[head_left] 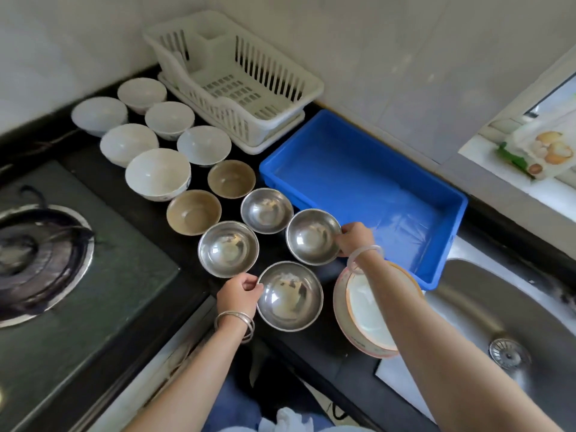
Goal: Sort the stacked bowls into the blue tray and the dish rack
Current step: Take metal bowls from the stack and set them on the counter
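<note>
Head view: hands (239,293) on steel bowls (290,296)

Four shiny silver steel bowls (267,210) on black worktop (314,341); at 10 o'clock, two tan-brown bowls (194,212), then six white bowls (157,174), the largest with faint blue marks. Bright blue tray (367,182) at 2 o'clock; cream-white slatted dish rack (233,82) at 12. Orange-rimmed white plate (367,313) at 4.

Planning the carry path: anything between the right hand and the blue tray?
Nothing. In the head view the right hand, gripping a steel bowl, sits right beside the blue tray wall.
</note>
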`<action>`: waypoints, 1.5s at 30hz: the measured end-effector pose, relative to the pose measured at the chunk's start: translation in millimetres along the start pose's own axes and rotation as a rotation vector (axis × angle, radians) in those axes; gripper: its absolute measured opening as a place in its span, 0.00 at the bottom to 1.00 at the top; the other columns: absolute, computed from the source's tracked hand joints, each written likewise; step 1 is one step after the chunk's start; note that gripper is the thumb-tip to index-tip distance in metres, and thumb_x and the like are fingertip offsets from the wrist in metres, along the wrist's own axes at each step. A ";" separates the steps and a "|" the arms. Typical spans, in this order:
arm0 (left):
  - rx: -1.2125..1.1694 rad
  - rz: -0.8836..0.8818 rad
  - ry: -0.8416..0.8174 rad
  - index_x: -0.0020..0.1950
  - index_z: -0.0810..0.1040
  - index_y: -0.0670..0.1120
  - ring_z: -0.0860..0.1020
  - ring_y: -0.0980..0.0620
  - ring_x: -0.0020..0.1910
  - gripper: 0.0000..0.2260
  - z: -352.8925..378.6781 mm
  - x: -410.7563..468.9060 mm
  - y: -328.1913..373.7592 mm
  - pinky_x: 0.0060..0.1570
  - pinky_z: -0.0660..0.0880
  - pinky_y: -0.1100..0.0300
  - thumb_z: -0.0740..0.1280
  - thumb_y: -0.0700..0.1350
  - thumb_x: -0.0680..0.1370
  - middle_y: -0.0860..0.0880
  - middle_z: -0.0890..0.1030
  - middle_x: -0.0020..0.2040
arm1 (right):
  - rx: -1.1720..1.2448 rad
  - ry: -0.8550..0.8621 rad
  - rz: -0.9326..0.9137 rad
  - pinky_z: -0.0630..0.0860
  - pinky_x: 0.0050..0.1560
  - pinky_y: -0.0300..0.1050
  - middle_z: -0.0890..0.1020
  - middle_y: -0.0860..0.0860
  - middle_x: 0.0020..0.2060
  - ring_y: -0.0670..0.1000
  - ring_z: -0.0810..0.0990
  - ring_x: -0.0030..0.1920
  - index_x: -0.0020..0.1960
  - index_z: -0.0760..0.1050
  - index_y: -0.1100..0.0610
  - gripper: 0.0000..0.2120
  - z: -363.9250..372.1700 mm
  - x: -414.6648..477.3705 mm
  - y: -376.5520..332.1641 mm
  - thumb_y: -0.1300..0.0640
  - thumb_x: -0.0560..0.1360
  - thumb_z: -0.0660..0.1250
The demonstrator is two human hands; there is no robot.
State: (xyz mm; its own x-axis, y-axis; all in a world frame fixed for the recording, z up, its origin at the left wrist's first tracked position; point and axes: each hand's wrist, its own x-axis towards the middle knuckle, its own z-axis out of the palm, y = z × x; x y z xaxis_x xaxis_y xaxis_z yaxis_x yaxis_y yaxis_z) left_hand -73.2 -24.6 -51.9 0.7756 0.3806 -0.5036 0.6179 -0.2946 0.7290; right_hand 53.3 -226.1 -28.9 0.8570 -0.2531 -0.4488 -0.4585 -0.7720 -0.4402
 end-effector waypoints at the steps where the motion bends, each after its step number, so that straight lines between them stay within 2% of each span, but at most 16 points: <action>1: 0.000 -0.002 0.008 0.45 0.80 0.44 0.79 0.49 0.42 0.04 -0.4 1.2 -1.9 0.47 0.76 0.57 0.69 0.41 0.72 0.49 0.82 0.40 | -0.040 -0.003 0.000 0.68 0.29 0.41 0.73 0.55 0.27 0.58 0.72 0.33 0.27 0.67 0.57 0.12 2.6 0.9 -1.3 0.66 0.68 0.59; 3: -0.007 -0.006 0.021 0.42 0.79 0.46 0.79 0.49 0.40 0.01 -1.6 3.4 -4.7 0.43 0.74 0.59 0.69 0.41 0.71 0.50 0.81 0.38 | -0.087 -0.010 -0.004 0.63 0.26 0.40 0.71 0.54 0.25 0.57 0.69 0.32 0.26 0.65 0.57 0.13 6.7 2.7 -3.6 0.67 0.69 0.59; 5: -0.010 -0.005 0.029 0.39 0.77 0.46 0.78 0.51 0.39 0.02 -1.9 5.6 -7.4 0.42 0.72 0.61 0.69 0.41 0.71 0.51 0.80 0.36 | -0.124 -0.010 -0.006 0.63 0.26 0.40 0.72 0.55 0.27 0.57 0.70 0.33 0.27 0.66 0.58 0.13 10.3 4.0 -4.7 0.66 0.69 0.59; 10: -0.021 -0.007 0.038 0.40 0.78 0.44 0.77 0.51 0.37 0.01 -2.5 9.6 -11.8 0.41 0.69 0.62 0.69 0.41 0.72 0.51 0.80 0.36 | -0.090 -0.018 0.058 0.68 0.34 0.42 0.75 0.58 0.32 0.57 0.72 0.35 0.33 0.70 0.61 0.08 20.6 5.6 -1.9 0.66 0.70 0.59; 13: -0.041 -0.004 0.048 0.38 0.76 0.45 0.76 0.52 0.37 0.03 -3.1 10.3 -13.3 0.41 0.69 0.62 0.69 0.40 0.72 0.54 0.78 0.33 | -0.043 -0.046 0.091 0.69 0.37 0.43 0.76 0.59 0.35 0.56 0.73 0.36 0.38 0.73 0.62 0.05 23.9 7.2 -0.4 0.65 0.70 0.60; 18: -0.093 -0.011 0.089 0.40 0.78 0.46 0.76 0.53 0.37 0.02 -5.1 9.3 -14.4 0.36 0.68 0.64 0.68 0.41 0.72 0.53 0.78 0.35 | 0.007 -0.039 0.126 0.77 0.42 0.47 0.78 0.60 0.37 0.56 0.76 0.37 0.38 0.73 0.62 0.05 25.1 8.5 0.9 0.65 0.71 0.60; 22: -0.111 -0.033 0.110 0.41 0.79 0.45 0.76 0.52 0.38 0.01 -6.6 10.5 -13.2 0.40 0.68 0.64 0.68 0.41 0.73 0.52 0.78 0.35 | 0.020 -0.038 0.145 0.79 0.49 0.53 0.80 0.62 0.41 0.60 0.82 0.43 0.41 0.74 0.63 0.05 24.7 7.9 0.4 0.66 0.72 0.59; 24: -0.114 -0.041 0.124 0.43 0.80 0.43 0.76 0.52 0.39 0.02 -7.1 10.9 -12.0 0.42 0.68 0.63 0.68 0.41 0.73 0.51 0.79 0.37 | -0.021 -0.045 0.145 0.79 0.47 0.50 0.81 0.62 0.43 0.60 0.82 0.44 0.43 0.74 0.63 0.07 24.0 6.8 -0.5 0.66 0.73 0.58; 29: -0.106 -0.028 0.131 0.47 0.80 0.42 0.76 0.51 0.42 0.04 -6.7 8.8 -11.7 0.43 0.70 0.62 0.67 0.40 0.73 0.48 0.81 0.43 | -0.098 -0.082 0.148 0.69 0.31 0.41 0.79 0.58 0.40 0.55 0.74 0.34 0.44 0.74 0.61 0.06 20.3 1.7 -6.0 0.64 0.73 0.57; 33: -0.085 0.005 0.130 0.49 0.80 0.43 0.77 0.52 0.44 0.06 -9.6 7.3 -9.8 0.45 0.71 0.61 0.67 0.39 0.74 0.47 0.82 0.47 | -0.058 -0.084 0.160 0.70 0.36 0.42 0.78 0.57 0.38 0.57 0.75 0.37 0.42 0.73 0.61 0.06 15.7 -2.3 -8.2 0.61 0.73 0.58; 36: -0.034 0.041 0.124 0.51 0.80 0.44 0.77 0.52 0.46 0.07 -15.0 6.4 -4.8 0.45 0.70 0.61 0.65 0.39 0.75 0.47 0.83 0.50 | -0.082 -0.043 0.108 0.67 0.31 0.42 0.75 0.55 0.33 0.59 0.73 0.37 0.37 0.72 0.59 0.07 9.1 -9.3 -9.5 0.60 0.73 0.59; 37: -0.016 0.055 0.119 0.52 0.80 0.44 0.77 0.51 0.47 0.08 -16.7 5.8 -2.1 0.45 0.70 0.61 0.64 0.40 0.75 0.47 0.83 0.50 | -0.074 -0.026 0.077 0.69 0.33 0.44 0.77 0.56 0.36 0.61 0.75 0.40 0.40 0.75 0.59 0.08 6.3 -12.7 -9.2 0.59 0.74 0.59; 38: 0.001 0.074 0.115 0.53 0.80 0.44 0.78 0.50 0.48 0.09 -18.0 5.1 1.3 0.45 0.71 0.61 0.63 0.40 0.76 0.47 0.83 0.51 | -0.054 0.001 0.043 0.70 0.38 0.44 0.80 0.58 0.42 0.62 0.77 0.45 0.46 0.78 0.59 0.09 3.5 -16.4 -7.1 0.59 0.75 0.59; 40: 0.032 0.125 0.104 0.53 0.80 0.44 0.80 0.49 0.50 0.09 -19.0 3.5 9.8 0.48 0.74 0.59 0.63 0.41 0.76 0.46 0.83 0.50 | -0.008 0.093 -0.004 0.69 0.45 0.42 0.82 0.58 0.52 0.60 0.78 0.53 0.57 0.78 0.57 0.14 -2.7 -27.4 2.1 0.57 0.76 0.59; 43: 0.042 0.198 0.035 0.54 0.79 0.45 0.78 0.53 0.47 0.09 -12.3 1.8 26.7 0.48 0.73 0.60 0.63 0.41 0.76 0.47 0.82 0.50 | 0.059 0.265 -0.067 0.71 0.45 0.44 0.83 0.58 0.51 0.59 0.80 0.51 0.56 0.78 0.57 0.13 -13.0 -48.4 26.8 0.59 0.77 0.59; 45: 0.037 0.232 -0.047 0.55 0.79 0.45 0.77 0.54 0.46 0.09 -0.5 -0.1 38.8 0.48 0.72 0.62 0.63 0.42 0.77 0.48 0.82 0.51 | 0.084 0.381 -0.052 0.69 0.43 0.42 0.83 0.56 0.51 0.58 0.80 0.50 0.57 0.77 0.56 0.12 -21.1 -63.5 48.9 0.60 0.76 0.59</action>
State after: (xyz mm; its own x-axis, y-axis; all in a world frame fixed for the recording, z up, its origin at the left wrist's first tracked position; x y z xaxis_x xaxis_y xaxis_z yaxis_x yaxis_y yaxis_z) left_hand -49.4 -35.6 -23.3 0.9020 0.2581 -0.3460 0.4259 -0.4013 0.8109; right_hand -18.6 -260.1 -5.5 0.8983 -0.4253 -0.1101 -0.4161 -0.7432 -0.5240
